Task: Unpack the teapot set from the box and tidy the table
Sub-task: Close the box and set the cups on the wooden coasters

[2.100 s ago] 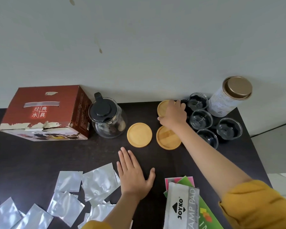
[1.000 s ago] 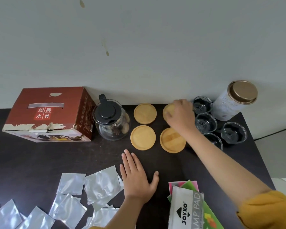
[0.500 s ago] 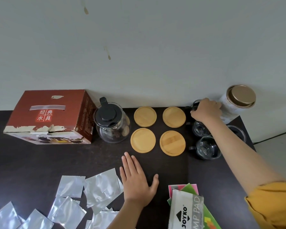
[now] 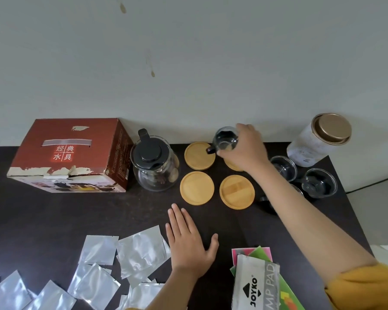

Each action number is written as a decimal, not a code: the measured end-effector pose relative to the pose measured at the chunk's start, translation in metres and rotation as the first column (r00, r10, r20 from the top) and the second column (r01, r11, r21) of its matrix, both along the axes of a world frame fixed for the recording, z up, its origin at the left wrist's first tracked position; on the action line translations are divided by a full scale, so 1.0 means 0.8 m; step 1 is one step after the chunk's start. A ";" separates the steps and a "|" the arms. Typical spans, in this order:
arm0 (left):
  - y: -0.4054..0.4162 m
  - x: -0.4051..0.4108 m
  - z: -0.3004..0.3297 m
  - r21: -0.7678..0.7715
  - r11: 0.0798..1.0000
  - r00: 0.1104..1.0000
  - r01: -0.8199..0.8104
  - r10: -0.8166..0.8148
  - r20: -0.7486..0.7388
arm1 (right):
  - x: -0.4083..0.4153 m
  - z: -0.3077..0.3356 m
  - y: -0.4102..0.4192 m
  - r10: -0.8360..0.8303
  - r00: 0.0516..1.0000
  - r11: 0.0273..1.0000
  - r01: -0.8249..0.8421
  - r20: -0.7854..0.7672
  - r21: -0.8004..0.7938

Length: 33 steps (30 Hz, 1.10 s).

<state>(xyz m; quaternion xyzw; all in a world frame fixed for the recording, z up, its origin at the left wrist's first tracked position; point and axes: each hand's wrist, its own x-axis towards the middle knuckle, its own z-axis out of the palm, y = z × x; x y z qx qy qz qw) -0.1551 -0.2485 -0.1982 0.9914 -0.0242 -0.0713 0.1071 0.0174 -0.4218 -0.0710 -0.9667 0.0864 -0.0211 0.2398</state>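
I am holding a glass cup in my right hand, fingers curled round it, above the far coasters, its dark handle over the far-left coaster. The far-right coaster is lying mostly under that hand. Two more coasters are lying nearer me. The teapot is standing between the coasters and the red box. I am resting my left hand flat on the table, fingers spread, holding nothing, beside the foil sachets. Other cups are sitting to the right, near the canister. A stamp pad pack is lying at the near edge.
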 end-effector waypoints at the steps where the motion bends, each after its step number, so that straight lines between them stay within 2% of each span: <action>1: 0.000 0.000 0.000 0.000 1.000 1.000 0.001 -0.001 -0.001 | 0.001 -0.003 0.013 0.041 0.999 0.999 -0.041 -0.008 0.024; 9: 0.001 0.001 0.000 -0.009 1.000 1.000 0.005 -0.005 0.002 | 0.015 -0.032 0.074 0.173 0.981 0.984 -0.170 -0.086 0.046; 15: 0.002 0.002 0.000 -0.004 1.000 1.000 0.003 -0.003 0.002 | 0.004 -0.049 0.067 0.146 0.987 0.982 -0.136 -0.069 0.135; 17: 0.002 0.002 -0.001 -0.003 1.000 1.000 0.001 -0.001 0.006 | -0.007 -0.050 0.056 0.134 0.988 0.986 -0.125 -0.071 0.112; 19: 0.002 0.002 -0.001 -0.008 1.000 1.000 -0.001 0.001 0.012 | -0.019 -0.048 0.036 0.082 0.990 0.996 -0.078 -0.114 0.039; 21: 0.002 0.002 -0.001 -0.008 1.000 1.000 -0.005 0.005 0.014 | -0.030 -0.039 0.006 -0.040 0.988 0.998 0.033 -0.151 -0.049; 25: 0.002 0.002 0.000 0.000 1.000 1.000 -0.010 0.010 0.016 | -0.042 -0.021 -0.061 -0.210 0.948 0.964 0.159 -0.241 -0.215; 29: 0.002 0.001 -0.001 0.000 1.000 1.000 -0.010 0.010 0.015 | -0.049 -0.015 -0.101 -0.255 0.879 0.961 0.184 -0.403 -0.206; 33: 0.001 0.001 0.000 -0.002 1.000 1.000 -0.013 0.013 0.009 | -0.054 -0.016 -0.110 -0.254 0.863 0.962 0.177 -0.436 -0.209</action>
